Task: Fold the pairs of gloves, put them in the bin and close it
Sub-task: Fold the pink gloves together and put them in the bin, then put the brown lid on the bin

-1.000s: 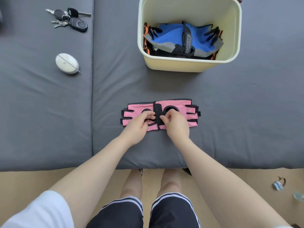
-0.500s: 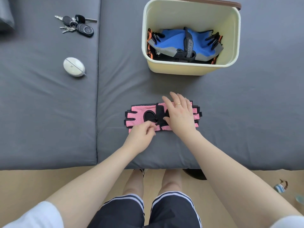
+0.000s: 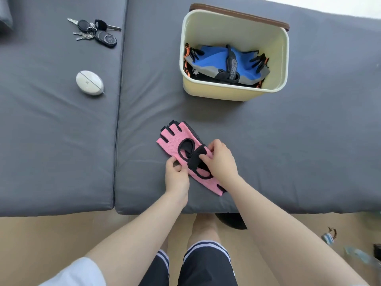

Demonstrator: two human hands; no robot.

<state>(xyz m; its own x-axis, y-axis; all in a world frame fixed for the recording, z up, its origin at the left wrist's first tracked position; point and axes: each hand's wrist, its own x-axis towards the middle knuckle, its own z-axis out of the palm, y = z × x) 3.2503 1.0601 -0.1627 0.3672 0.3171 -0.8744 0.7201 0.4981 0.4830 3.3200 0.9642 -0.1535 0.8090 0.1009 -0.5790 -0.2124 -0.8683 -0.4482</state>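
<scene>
On the grey mattress (image 3: 268, 141), the pink gloves (image 3: 177, 141) lie joined at the wrists, running diagonally between the hands, well short of the cream bin (image 3: 235, 91). The left hand (image 3: 176, 176) pinches the near edge of the pair; the right hand (image 3: 221, 161) pinches the black strap (image 3: 195, 159) at the middle. The fold likely goes best about that strap, fingertips matched, layers pressed flat before lifting. The bin already holds blue gloves (image 3: 214, 58); its brown lid (image 3: 239, 15) stands behind it.

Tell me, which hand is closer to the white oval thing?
Left. The left hand grips the pink gloves on their side toward the white oval case. The right hand pinches them on the far side, farther from the case.
</scene>
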